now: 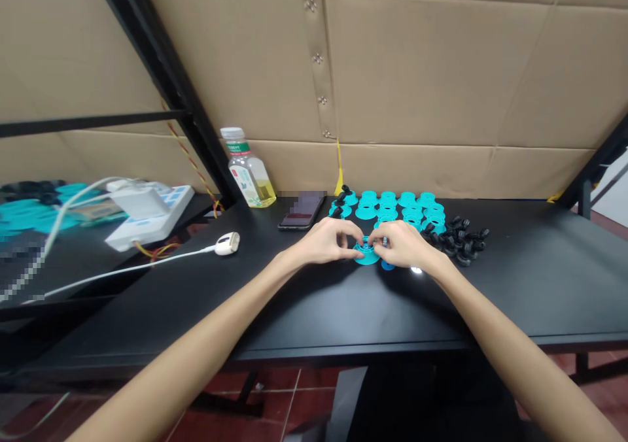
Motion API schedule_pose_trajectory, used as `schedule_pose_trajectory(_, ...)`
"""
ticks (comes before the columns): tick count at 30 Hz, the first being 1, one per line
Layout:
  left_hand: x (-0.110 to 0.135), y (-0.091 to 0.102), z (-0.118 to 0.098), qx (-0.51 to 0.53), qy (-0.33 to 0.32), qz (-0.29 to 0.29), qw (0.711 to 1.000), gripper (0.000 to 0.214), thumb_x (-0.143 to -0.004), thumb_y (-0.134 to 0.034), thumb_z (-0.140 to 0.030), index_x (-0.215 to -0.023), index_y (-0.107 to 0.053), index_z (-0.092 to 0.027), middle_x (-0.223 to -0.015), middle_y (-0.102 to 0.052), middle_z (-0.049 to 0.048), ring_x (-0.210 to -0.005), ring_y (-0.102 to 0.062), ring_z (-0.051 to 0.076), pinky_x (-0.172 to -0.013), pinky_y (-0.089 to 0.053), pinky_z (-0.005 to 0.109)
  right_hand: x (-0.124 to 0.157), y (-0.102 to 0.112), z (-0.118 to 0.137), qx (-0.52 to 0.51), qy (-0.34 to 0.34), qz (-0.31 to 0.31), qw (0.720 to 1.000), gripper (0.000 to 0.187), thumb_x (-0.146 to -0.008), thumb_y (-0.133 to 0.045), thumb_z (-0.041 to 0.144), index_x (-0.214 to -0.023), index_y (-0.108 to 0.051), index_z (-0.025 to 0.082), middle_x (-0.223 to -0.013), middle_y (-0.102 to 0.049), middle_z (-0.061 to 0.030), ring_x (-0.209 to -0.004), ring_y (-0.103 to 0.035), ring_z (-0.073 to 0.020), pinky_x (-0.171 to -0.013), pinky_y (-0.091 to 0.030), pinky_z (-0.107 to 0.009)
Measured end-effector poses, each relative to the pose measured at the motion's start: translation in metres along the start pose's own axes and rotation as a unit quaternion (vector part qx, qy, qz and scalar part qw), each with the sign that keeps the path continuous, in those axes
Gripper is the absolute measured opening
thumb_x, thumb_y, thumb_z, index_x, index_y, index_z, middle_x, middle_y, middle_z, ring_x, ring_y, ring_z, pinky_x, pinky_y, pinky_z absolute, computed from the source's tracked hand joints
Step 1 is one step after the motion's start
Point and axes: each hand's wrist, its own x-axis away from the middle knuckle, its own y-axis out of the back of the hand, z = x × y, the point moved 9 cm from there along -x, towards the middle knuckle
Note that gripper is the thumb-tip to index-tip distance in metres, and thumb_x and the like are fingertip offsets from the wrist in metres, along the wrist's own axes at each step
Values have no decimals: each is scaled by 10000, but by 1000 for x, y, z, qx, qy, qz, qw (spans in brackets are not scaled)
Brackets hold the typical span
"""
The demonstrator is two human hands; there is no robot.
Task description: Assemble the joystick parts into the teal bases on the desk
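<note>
the left hand (330, 240) and right hand (400, 242) are close together, fingertips pinched on a teal spool (366, 256) from both sides, steadying it on the black desk (343, 318), just before rows of spools (387, 206) and a heap of black knobs (456, 242).

One left hand (326, 240) and one right hand (403, 244) are counted at centre, with one bottle (248, 170), one phone (301, 210) and one power strip (130, 236) to their left. At least twelve teal plastic spools (387, 200) are counted (some are partly hidden), and the black knobs (456, 242) at centre right are too heaped to be counted.

Black table (532, 278) | teal flanged plastic parts in rows (387, 214) | black fittings heaped (456, 242) | phone (300, 212) | plastic bottle (248, 172)
</note>
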Motion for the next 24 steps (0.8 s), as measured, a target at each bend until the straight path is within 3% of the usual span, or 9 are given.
schedule_pose_trajectory(6, 1, 1, -3, -18, -4, -9, 1000, 302, -711, -732, -442, -831, -718, -166, -986, -695, 48, -592, -557, 84, -588, -444, 216, 3, 39, -20, -22, -32, -87, 995, 282, -807, -485, 179, -934, -735, 200, -922, -721, -34, -730, -594, -136, -638, -387, -239)
schedule_pose_trajectory(9, 0, 4, -5, -45, -1, -20, 999, 332, -682, -742, -488, -809, -718, -183, -1012, -696, 38, -650, -584, 107, -620, -435, 231, 10, 63, -52, 83, -135, -106, 982, 250, -800, -516, 204, -913, -738, 221, -952, -716, -42, -808, -614, -186, -639, -382, -265)
schedule_pose_trajectory(11, 0, 6, -7, -54, -3, -32, 998, 326, -672, -745, -500, -778, -720, -193, -1023, -696, 30, -719, -601, 130, -651, -428, 241, 17, 70, -77, 127, -212, -84, 965, 228, -782, -539, 210, -893, -738, 232, -963, -718, -46, -851, -625, -218, -636, -382, -276)
schedule_pose_trajectory(17, 0, 7, -4, -23, 8, -39, 999, 368, -655, -757, -505, -851, -719, -195, -967, -691, 30, -715, -573, 130, -635, -412, 244, 28, 62, -106, 158, -285, 7, 945, 174, -748, -619, 316, -852, -737, 243, -915, -718, -73, -870, -640, -244, -657, -400, -296)
schedule_pose_trajectory(20, 0, 6, 1, -31, 31, -34, 998, 457, -644, -762, -513, -983, -704, -213, -868, -683, 14, -688, -557, 131, -623, -401, 244, 30, 56, -107, 164, -291, 35, 942, 167, -740, -635, 313, -850, -738, 243, -892, -713, -78, -857, -641, -245, -662, -405, -307)
schedule_pose_trajectory(24, 0, 0, 7, -16, 42, -14, 999, 655, -634, -772, -507, -1217, -609, -258, -957, -674, 12, -687, -564, 125, -664, -428, 254, 31, 53, -108, 157, -290, 47, 943, 166, -711, -655, 274, -852, -740, 255, -902, -711, -71, -866, -642, -247, -662, -400, -308)
